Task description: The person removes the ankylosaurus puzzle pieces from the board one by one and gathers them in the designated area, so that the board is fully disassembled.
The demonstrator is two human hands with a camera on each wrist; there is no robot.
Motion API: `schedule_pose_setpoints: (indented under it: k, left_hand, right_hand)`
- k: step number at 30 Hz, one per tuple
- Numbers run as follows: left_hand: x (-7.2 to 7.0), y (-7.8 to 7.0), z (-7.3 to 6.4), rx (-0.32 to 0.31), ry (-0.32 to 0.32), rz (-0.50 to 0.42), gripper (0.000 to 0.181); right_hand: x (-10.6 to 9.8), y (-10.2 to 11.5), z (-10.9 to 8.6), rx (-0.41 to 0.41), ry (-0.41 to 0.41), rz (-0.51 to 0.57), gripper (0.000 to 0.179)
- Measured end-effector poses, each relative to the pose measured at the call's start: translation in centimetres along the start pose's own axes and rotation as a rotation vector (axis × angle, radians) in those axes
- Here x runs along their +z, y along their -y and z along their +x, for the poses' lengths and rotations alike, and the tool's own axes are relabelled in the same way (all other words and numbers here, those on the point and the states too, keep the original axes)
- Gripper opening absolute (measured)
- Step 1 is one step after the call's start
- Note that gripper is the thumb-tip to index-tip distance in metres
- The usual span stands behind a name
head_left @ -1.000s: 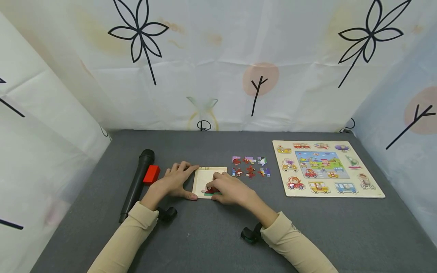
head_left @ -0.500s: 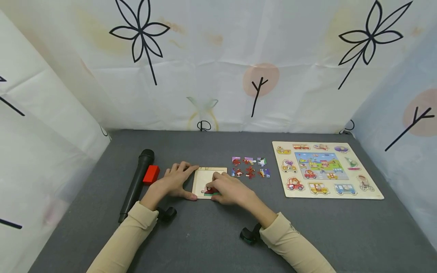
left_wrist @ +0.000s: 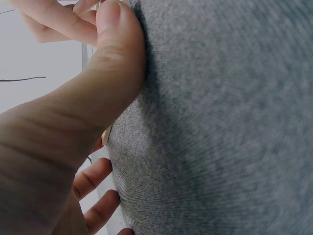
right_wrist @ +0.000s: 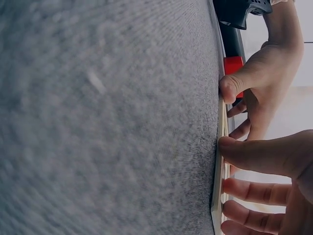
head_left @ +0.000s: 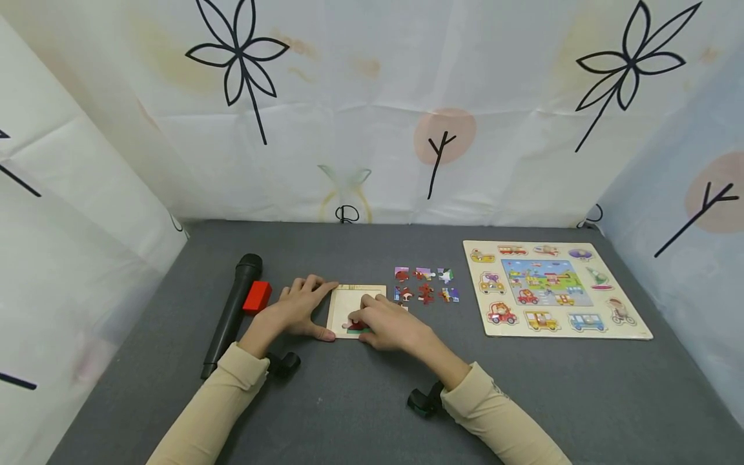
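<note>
A small pale wooden puzzle tray (head_left: 350,298) lies flat in the middle of the table. My left hand (head_left: 295,311) holds its left side, thumb at the near corner and index finger at the far one. From the right, my right hand (head_left: 391,321) reaches over the tray with bent fingers. Its thumb and index finger are at a red and green puzzle piece (head_left: 356,327) low in the tray, partly hidden by the fingers. In the right wrist view, the right thumb (right_wrist: 234,149) rests at the tray's near edge. Several loose jigsaw pieces (head_left: 426,294) lie in two rows beyond the right hand.
A black microphone (head_left: 235,310) and a red block (head_left: 258,297) lie left of the left hand. A large wooden vehicle puzzle board (head_left: 546,316) is at the right. White printed cloth (head_left: 349,129) closes off the back and sides of the grey table (head_left: 325,413).
</note>
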State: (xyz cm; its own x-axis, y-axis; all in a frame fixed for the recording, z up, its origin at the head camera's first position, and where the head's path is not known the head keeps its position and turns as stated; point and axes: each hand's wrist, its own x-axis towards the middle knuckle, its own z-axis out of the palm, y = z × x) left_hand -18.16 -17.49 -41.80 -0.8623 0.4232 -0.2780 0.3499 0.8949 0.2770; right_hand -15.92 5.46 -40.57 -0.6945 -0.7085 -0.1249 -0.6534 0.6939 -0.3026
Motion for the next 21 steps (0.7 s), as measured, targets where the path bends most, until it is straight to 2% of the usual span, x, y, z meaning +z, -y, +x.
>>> schedule_pose_setpoints:
  k: [8, 21]
  left_hand:
    - [-0.01, 0.04, -0.02, 0.002, 0.000, -0.001, 0.106]
    - [0.01, 0.00, -0.02, -0.004, 0.005, 0.003, 0.106]
  right_hand:
    - [-0.03, 0.17, 0.01, 0.023, 0.007, -0.014, 0.030]
    - [0.27, 0.27, 0.06, 0.016, 0.001, -0.075, 0.030]
